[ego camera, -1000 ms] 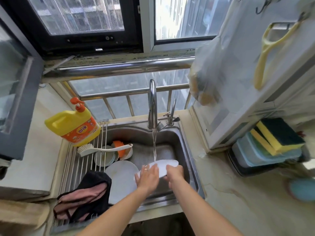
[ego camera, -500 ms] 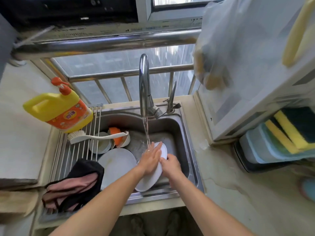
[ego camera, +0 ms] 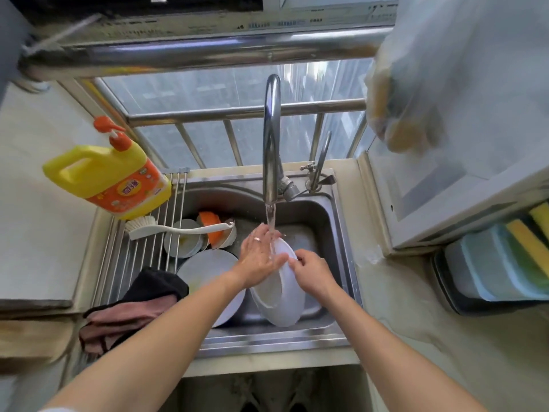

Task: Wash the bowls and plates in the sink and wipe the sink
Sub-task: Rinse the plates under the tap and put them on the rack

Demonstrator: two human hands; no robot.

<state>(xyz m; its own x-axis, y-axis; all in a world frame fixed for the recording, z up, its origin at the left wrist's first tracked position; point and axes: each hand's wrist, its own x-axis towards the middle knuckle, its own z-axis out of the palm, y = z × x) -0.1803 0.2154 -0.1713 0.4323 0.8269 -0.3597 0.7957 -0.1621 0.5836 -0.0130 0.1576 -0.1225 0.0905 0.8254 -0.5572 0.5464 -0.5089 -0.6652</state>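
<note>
Now the white plate (ego camera: 279,289) is tilted on edge inside the steel sink (ego camera: 338,233), right of centre, its far rim under the stream of water (ego camera: 271,224) falling from the tall faucet (ego camera: 271,138). The left hand (ego camera: 261,257) lies flat against the plate's inner face with fingers straight and slightly spread, the water running over them; a ring shows on 1 finger. The right hand (ego camera: 312,272) grips the plate's right rim, fingers curled round the edge and thumb on the near side.

Left of that plate, on the sink floor, lies a larger white plate (ego camera: 205,272), partly hidden by the left forearm. At the far left corner of the basin sit 2 white bowls (ego camera: 185,240) and an orange bowl (ego camera: 209,221), crowded together. A white dish brush (ego camera: 166,228) lies across them, its bristle head resting on the wire rack (ego camera: 139,257) that spans the left part of the sink. A black and pink cloth (ego camera: 136,307) is heaped on the near end of the rack. A yellow detergent bottle (ego camera: 110,176) with an orange pump stands at the far end of the rack, against the window rail.

On the counter to the right, yellow sponges (ego camera: 528,242) rest on stacked pale containers (ego camera: 490,269) under a white cabinet (ego camera: 445,185).
</note>
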